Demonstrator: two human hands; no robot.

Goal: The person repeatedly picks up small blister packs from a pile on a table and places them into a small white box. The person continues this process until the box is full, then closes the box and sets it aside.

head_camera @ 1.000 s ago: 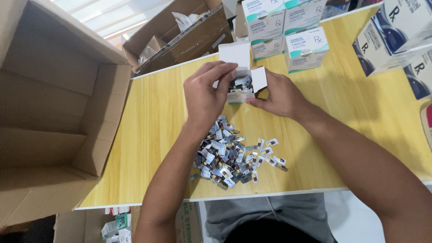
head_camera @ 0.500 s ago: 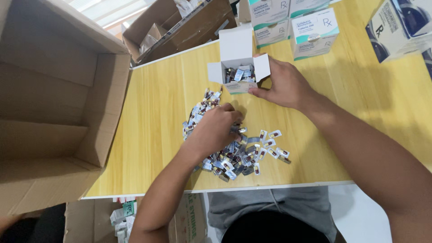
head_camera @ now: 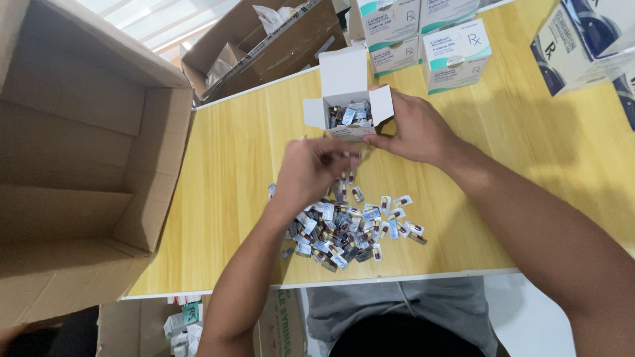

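— Fingers of the left hand (head_camera: 311,173) are clenching above the pile of blister packets (head_camera: 347,228), just short of the small white box (head_camera: 347,112).

— And the right hand (head_camera: 413,129)?

— Gripping that box's side, packets lying inside.

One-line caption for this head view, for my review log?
Left hand lifts above a pile of small sachets while right hand steadies an open white carton.

Light wood-grain table (head_camera: 218,192) with a white edge, big open cardboard boxes (head_camera: 79,165) alongside, daylight coming in top left.
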